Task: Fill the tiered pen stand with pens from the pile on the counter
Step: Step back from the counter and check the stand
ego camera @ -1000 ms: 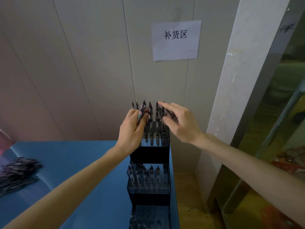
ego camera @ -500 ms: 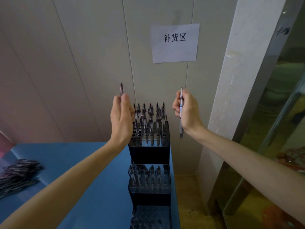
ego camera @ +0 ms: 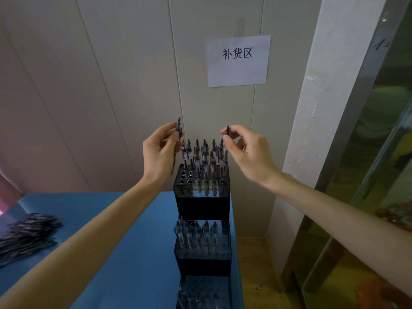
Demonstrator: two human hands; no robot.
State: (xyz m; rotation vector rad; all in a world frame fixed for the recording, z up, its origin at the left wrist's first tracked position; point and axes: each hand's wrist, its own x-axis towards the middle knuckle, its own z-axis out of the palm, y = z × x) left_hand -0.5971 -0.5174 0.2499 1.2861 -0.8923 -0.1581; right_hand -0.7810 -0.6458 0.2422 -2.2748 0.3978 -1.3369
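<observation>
1. The task looks partly done: the top tier of the tiered pen stand is mostly filled, with empty holes at its left side, just below the left hand
2. The left hand pinches a pen between thumb and fingers, held roughly upright, its tip hanging beside the stand's left edge and not yet in a hole
3. The right hand pinches the top of a second pen with fingertips; below that grip the barrel runs down among the standing pens at the tier's right side, though whether it is seated I cannot tell
4. The middle tier, well below both grips, holds several pens toward its left and shows open holes on the right
5. The lowest tier is too blurred to count
6. The pen pile lies on the blue counter, far left of the left hand, so plenty remains to load
</observation>
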